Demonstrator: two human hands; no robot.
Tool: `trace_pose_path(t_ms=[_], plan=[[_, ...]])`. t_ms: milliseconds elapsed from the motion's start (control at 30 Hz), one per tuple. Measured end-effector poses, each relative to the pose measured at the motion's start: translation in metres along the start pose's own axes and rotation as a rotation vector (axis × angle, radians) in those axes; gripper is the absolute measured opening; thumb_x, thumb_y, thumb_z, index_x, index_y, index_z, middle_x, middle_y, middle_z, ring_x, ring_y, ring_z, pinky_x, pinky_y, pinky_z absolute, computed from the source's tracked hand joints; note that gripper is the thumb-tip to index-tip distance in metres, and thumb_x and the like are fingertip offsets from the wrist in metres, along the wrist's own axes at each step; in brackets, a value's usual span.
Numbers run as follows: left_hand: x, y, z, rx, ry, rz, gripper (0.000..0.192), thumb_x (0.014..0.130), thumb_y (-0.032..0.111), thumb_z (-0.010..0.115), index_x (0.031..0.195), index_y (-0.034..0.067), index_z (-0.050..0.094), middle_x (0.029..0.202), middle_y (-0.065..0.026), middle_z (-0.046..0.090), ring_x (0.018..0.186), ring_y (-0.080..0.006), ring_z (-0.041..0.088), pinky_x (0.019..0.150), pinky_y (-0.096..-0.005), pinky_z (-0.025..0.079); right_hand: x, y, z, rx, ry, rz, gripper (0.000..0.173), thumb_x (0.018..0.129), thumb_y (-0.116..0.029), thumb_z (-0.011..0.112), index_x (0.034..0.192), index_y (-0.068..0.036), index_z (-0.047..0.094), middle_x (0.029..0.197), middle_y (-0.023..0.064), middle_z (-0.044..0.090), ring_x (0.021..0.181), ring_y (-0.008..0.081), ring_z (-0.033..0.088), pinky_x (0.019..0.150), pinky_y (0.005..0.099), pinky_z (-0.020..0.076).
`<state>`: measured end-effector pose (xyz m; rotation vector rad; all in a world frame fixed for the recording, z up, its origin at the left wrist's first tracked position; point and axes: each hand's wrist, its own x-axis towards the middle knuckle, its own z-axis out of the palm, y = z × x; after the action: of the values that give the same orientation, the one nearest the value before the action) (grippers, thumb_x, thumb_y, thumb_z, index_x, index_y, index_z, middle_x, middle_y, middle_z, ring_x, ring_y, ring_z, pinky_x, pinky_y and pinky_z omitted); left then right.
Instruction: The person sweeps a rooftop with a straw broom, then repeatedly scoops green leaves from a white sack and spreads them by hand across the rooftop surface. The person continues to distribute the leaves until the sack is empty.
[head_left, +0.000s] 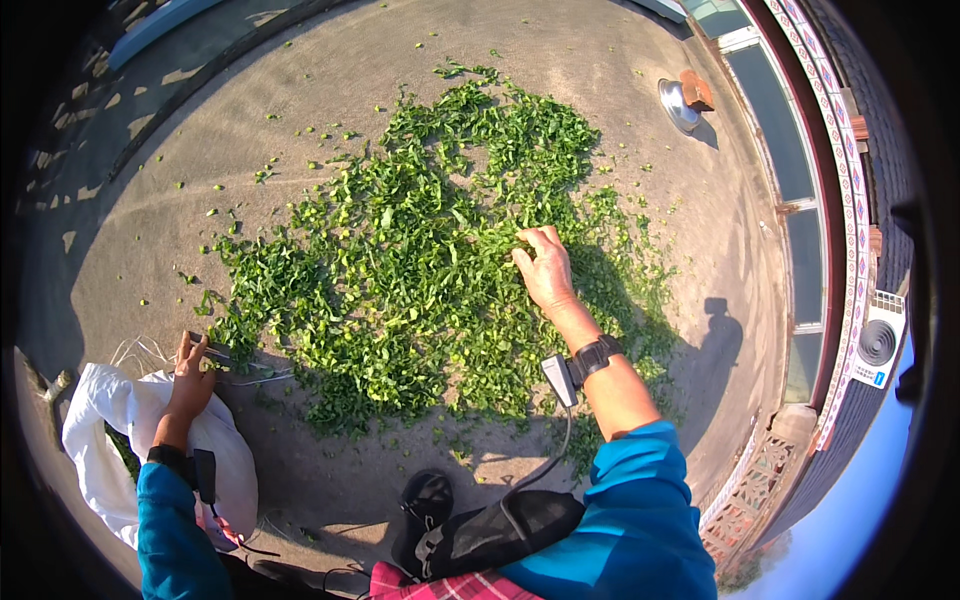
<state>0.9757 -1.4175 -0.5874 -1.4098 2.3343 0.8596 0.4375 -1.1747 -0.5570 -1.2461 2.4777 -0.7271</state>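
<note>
A broad heap of chopped green leaves (390, 247), mixed with pale green pieces, lies spread over the concrete ground. My right hand (546, 266) reaches over the right part of the heap, fingers curled at the leaves; whether anything is pinched between them cannot be told. At the heap's lower left edge, my left hand (193, 375) is beside a dark flat object (214, 346), with its fingers partly spread; its hold on the object is unclear. Just below and left of that hand stands a white woven sack (232, 450) with some greens showing in its opening.
A shiny metal bowl (677, 107) and a brick (697, 90) sit near the windowed wall (772, 127) on the right. Loose pieces lie scattered around the heap. My shoe (427, 495) is close to its lower edge, and a cable (517, 525) runs from my right wrist.
</note>
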Motion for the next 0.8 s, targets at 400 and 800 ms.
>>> trace_pose_path(t_ms=[400, 800], plan=[[0.001, 0.004, -0.001, 0.059, 0.032, 0.018, 0.06, 0.069, 0.006, 0.06, 0.127, 0.006, 0.045, 0.137, -0.031, 0.026, 0.128, -0.043, 0.026, 0.106, -0.043, 0.026, 0.035, 0.047, -0.079, -0.384, 0.498, 0.013, 0.028, 0.071, -0.001, 0.056, 0.098, -0.009, 0.059, 0.108, 0.0108, 0.054, 0.104, 0.0289, 0.05, 0.088, 0.0388, 0.041], [0.005, 0.0, -0.001, 0.016, 0.018, 0.053, 0.062, 0.068, 0.015, 0.062, 0.127, 0.004, 0.045, 0.134, -0.0317, 0.03, 0.128, -0.0445, 0.026, 0.105, -0.0455, 0.026, -0.048, 0.05, -0.009, -0.399, 0.095, 0.456, 0.007, 0.076, -0.014, 0.058, 0.08, -0.009, 0.059, 0.083, 0.0156, 0.062, 0.075, 0.0332, 0.059, 0.066, 0.0403, 0.0464]])
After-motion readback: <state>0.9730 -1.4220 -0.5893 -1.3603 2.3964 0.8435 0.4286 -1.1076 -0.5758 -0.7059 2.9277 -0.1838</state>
